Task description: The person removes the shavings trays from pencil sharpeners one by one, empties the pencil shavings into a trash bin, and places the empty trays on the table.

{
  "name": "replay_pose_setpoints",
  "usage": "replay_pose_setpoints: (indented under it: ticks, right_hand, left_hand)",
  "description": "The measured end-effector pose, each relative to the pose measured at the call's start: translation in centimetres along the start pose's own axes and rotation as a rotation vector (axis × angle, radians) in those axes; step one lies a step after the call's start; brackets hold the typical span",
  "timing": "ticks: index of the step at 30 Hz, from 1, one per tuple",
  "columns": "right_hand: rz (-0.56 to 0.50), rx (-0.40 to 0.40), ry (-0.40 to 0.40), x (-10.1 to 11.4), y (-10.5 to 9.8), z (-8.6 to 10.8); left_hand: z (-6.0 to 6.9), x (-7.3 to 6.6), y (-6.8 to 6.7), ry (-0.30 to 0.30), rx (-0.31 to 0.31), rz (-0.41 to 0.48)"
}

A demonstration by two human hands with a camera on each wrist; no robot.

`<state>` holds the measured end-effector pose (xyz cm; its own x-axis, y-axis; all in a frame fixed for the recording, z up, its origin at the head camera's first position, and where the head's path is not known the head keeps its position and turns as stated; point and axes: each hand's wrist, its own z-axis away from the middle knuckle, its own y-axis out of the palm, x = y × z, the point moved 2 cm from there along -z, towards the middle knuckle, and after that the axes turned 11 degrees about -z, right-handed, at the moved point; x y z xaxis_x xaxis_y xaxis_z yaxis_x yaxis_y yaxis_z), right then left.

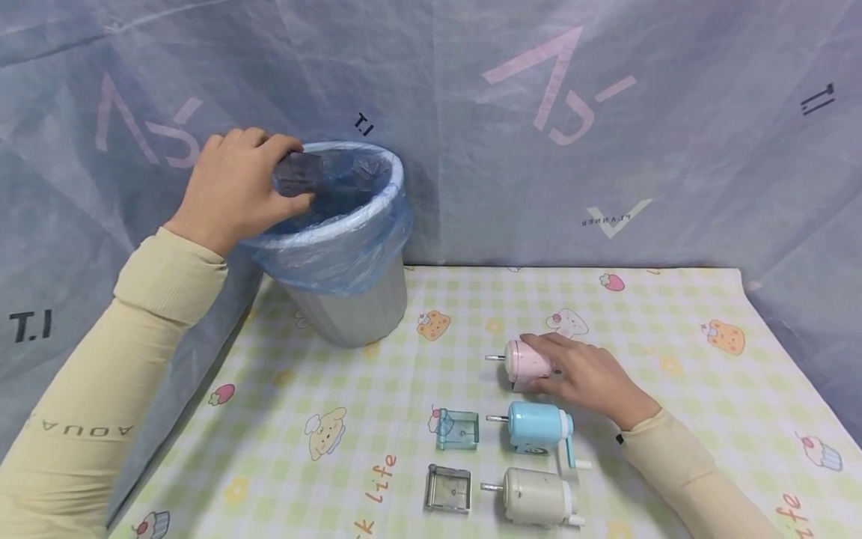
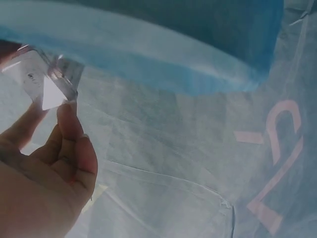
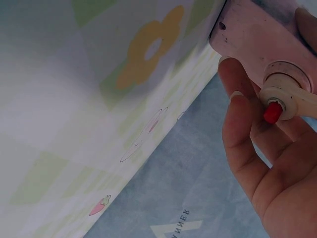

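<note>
Over the mouth of a grey trash bin [image 1: 343, 311], my left hand [image 1: 239, 183] pinches a clear plastic shavings drawer [image 2: 52, 79] between thumb and fingers. In the head view this drawer [image 1: 298, 174] looks dark and tilted. My right hand [image 1: 584, 372] grips a pink crank pencil sharpener [image 1: 527, 362] on the table, covering its crank side. The right wrist view shows that sharpener's pink body [image 3: 267, 42] and a red tip [image 3: 272, 112] at the crank hub. Nearest to this hand is a blue crank sharpener [image 1: 537, 425], and in front of that a beige one [image 1: 535, 495].
A teal see-through drawer [image 1: 459, 430] and a grey see-through drawer [image 1: 449, 489] lie left of the sharpeners. A blue bag [image 1: 337, 258] lines the bin. The checked tablecloth [image 1: 673, 322] ends at a grey-blue fabric backdrop [image 1: 512, 202].
</note>
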<state>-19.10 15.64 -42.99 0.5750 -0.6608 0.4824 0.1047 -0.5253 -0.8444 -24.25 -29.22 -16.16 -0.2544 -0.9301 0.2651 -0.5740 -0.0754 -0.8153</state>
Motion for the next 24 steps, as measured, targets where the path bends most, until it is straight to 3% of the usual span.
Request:
replay_pose_setpoints:
  ticks: [6, 14, 18, 24]
  right_hand:
    - [-0.002, -0.004, -0.004, 0.02, -0.02, -0.03]
    - [-0.002, 0.000, 0.001, 0.12, -0.04, -0.06]
    - [0.003, 0.001, 0.003, 0.19, -0.07, -0.04]
    - [0.001, 0.002, 0.008, 0.20, -0.01, 0.04]
  left_hand:
    - [-0.09, -0.04, 0.01, -0.023, -0.016, 0.001]
    - [-0.06, 0.15, 0.17, -0.069, 0.054, 0.044]
    - [0.14, 0.37, 0.30, -0.128, 0.085, 0.057]
    - [0.33, 0.61, 0.39, -0.278, 0.129, 0.130]
